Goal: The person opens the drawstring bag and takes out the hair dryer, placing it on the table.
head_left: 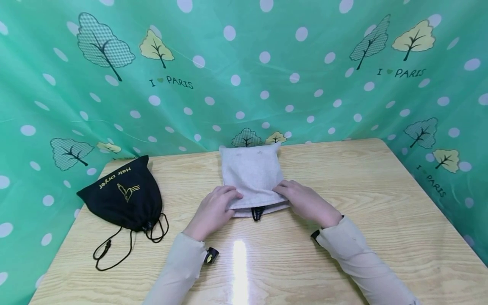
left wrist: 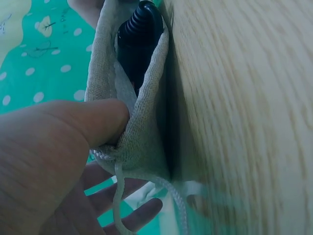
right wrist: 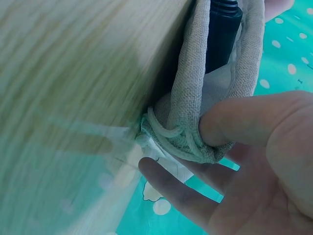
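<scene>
A light grey drawstring bag (head_left: 251,171) lies at the middle of the table, its mouth toward me and held apart. My left hand (head_left: 214,210) pinches the left corner of the mouth, thumb inside the opening. At the right corner my right hand (head_left: 308,204) grips the rim the same way, thumb inside. Between the cloth edges shows a black handle (left wrist: 139,41) with a ribbed cord end; the rest of it is hidden inside. White drawstrings (left wrist: 118,198) hang from the left corner, and a looped string (right wrist: 164,129) shows at the right one.
On the left of the wooden table (head_left: 381,250) lies a black drawstring pouch (head_left: 141,207) printed "Hair Dryer", its cords (head_left: 114,267) loose toward the front. A green dotted curtain (head_left: 244,55) rises behind the table and at both sides.
</scene>
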Demonstrator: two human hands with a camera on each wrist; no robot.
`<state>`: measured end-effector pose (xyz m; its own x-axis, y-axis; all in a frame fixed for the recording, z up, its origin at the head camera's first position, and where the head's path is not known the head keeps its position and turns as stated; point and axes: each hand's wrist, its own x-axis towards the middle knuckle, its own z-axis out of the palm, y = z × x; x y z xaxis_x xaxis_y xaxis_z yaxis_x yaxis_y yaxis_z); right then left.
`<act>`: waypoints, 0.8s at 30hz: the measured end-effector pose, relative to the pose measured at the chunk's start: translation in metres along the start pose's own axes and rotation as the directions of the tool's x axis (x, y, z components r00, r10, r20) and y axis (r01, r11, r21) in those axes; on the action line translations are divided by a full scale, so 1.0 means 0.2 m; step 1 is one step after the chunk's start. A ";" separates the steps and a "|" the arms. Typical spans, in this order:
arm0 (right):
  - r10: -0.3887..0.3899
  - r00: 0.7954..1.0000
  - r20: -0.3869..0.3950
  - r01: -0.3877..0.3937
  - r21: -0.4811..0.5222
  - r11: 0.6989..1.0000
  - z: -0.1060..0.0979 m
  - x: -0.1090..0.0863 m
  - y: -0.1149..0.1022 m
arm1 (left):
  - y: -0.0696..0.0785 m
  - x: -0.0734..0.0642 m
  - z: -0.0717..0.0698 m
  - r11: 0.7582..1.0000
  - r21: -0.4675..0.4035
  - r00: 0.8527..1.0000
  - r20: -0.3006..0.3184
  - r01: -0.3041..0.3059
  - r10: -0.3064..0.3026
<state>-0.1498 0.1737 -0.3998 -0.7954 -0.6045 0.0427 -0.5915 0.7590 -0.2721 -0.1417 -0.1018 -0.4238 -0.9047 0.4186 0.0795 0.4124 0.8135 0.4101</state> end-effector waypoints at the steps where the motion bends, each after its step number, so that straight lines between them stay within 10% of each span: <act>1: 0.001 1.000 0.003 -0.001 0.000 1.000 0.00 0.00 0.00 | 0.00 0.00 0.00 1.000 -0.003 1.000 0.004 0.004 -0.004; 24: 0.040 0.998 0.040 -0.042 0.055 0.998 -0.01 -0.01 0.05 | -0.01 -0.02 0.00 0.998 -0.054 0.999 0.032 0.035 -0.033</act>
<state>-0.1535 0.1824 -0.4014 -0.8126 -0.5828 -0.0068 -0.5491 0.7695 -0.3262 -0.1400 -0.1054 -0.4249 -0.9140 0.4042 0.0368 0.3743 0.8044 0.4614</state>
